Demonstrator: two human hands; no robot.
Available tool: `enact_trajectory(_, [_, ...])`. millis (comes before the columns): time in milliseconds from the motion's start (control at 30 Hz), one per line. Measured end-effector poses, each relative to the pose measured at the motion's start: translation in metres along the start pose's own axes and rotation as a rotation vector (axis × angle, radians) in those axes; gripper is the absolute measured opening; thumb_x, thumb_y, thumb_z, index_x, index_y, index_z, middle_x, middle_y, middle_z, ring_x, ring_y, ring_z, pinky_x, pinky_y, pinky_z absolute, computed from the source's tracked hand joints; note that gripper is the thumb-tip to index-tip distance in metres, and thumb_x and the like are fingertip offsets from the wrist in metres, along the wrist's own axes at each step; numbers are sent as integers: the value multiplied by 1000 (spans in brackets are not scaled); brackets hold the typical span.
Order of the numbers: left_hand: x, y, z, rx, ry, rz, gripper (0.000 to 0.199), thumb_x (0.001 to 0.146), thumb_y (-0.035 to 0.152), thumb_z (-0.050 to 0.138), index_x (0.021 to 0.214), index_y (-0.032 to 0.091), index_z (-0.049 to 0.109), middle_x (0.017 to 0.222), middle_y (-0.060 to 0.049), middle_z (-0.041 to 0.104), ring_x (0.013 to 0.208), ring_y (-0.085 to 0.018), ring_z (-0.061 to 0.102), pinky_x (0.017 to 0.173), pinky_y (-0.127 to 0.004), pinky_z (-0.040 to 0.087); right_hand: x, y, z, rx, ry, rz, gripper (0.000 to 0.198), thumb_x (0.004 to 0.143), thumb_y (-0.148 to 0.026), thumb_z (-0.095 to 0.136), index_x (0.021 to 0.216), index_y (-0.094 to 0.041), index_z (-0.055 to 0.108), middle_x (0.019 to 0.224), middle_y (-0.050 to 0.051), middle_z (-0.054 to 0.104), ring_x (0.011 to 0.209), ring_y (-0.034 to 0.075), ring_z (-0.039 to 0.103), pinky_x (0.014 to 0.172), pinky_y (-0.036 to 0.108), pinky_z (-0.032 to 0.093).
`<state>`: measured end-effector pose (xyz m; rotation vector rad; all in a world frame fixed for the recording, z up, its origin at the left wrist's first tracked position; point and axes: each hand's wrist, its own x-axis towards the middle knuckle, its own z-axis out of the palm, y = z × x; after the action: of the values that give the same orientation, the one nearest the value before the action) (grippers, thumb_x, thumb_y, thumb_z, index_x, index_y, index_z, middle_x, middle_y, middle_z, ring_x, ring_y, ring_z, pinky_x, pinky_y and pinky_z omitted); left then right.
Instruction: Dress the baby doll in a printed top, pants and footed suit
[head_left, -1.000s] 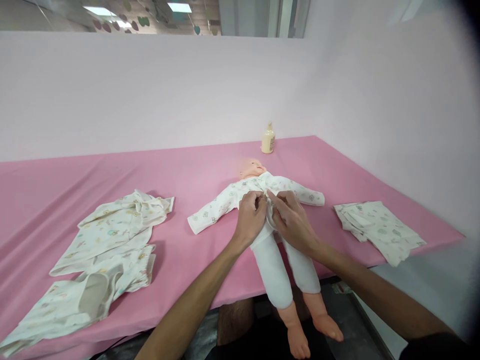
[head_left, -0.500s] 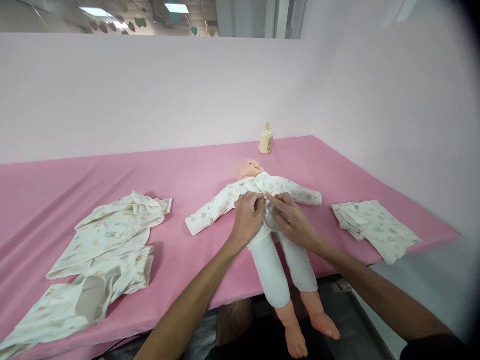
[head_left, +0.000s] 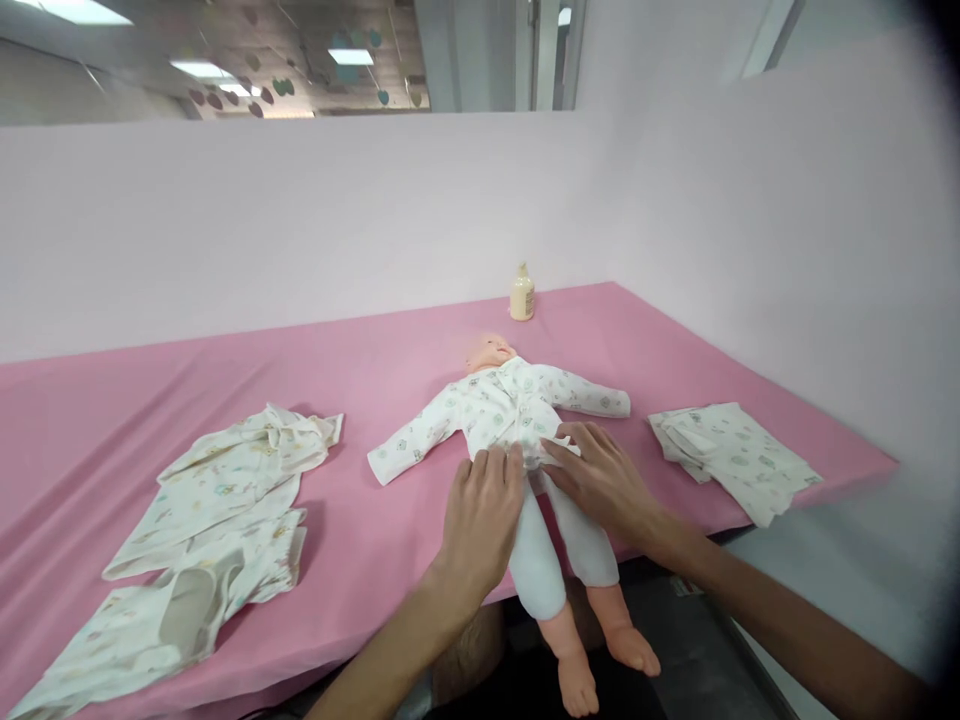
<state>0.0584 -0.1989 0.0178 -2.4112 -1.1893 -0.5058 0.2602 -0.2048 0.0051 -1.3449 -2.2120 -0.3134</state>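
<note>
A baby doll [head_left: 491,352] lies on its back on a pink-covered table. It wears a white printed baby shirt [head_left: 495,410], with both sleeves spread wide and the front drawn together. Its white cloth legs [head_left: 538,570] and bare feet hang over the near edge. My left hand [head_left: 484,515] is closed at the shirt's lower hem, fingers curled on the cloth and fingertips partly hidden. On the other side of the hem, my right hand [head_left: 600,480] pinches the fabric between thumb and bent fingers, over the doll's hip.
Printed baby clothes [head_left: 232,490] lie loosely folded on the left of the pink table cover [head_left: 360,350]. A folded printed garment [head_left: 739,455] lies at the right. Near the back wall [head_left: 337,220] stands a cream pump bottle [head_left: 522,294].
Both hands have moved from the doll's chest down to the shirt's hem. The shirt front, bunched before, now lies flatter over the belly. The view has tilted up slightly.
</note>
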Motion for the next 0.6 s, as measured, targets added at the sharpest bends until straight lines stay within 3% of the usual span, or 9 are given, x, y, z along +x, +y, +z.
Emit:
enact_trajectory(133, [-1, -12, -1, 48, 56, 101, 34, 83, -6, 41, 107, 10, 59, 87, -8, 60, 79, -24, 56, 71, -38, 49, 9, -1, 1, -86, -37, -121, 29, 96, -6, 39, 93, -17, 66, 97, 11, 62, 86, 25, 55, 77, 43, 49])
enact_trajectory(233, [-10, -23, -1, -47, 169, 155, 27, 88, -4, 44, 106, 12, 56, 86, -7, 60, 77, -22, 54, 71, -36, 49, 5, 1, -4, 62, 32, -127, 27, 97, -7, 39, 89, -17, 62, 94, 10, 62, 85, 24, 54, 79, 42, 48])
enact_trajectory(400, [-31, -19, -2, -206, 307, 149, 17, 92, 3, 49, 105, 14, 52, 97, -10, 62, 91, -23, 55, 80, -38, 49, -14, 9, -7, 389, 125, -58, 17, 101, -17, 43, 95, -20, 59, 97, 7, 62, 91, 21, 56, 85, 41, 50])
enact_trajectory(533, [-50, -11, 5, -297, 240, 68, 17, 94, 7, 49, 107, 16, 54, 107, -10, 62, 101, -24, 56, 88, -41, 49, -43, 23, 0, 385, 50, -5, 19, 98, -22, 49, 113, -26, 60, 112, 7, 62, 108, 24, 58, 95, 48, 51])
enact_trajectory(600, [-60, -10, 8, -422, 157, -54, 20, 96, 13, 49, 115, 19, 53, 115, -9, 61, 109, -23, 56, 93, -41, 49, -57, 32, 5, 361, 47, 92, 37, 95, -25, 53, 132, -29, 53, 126, 10, 59, 121, 27, 55, 102, 51, 49])
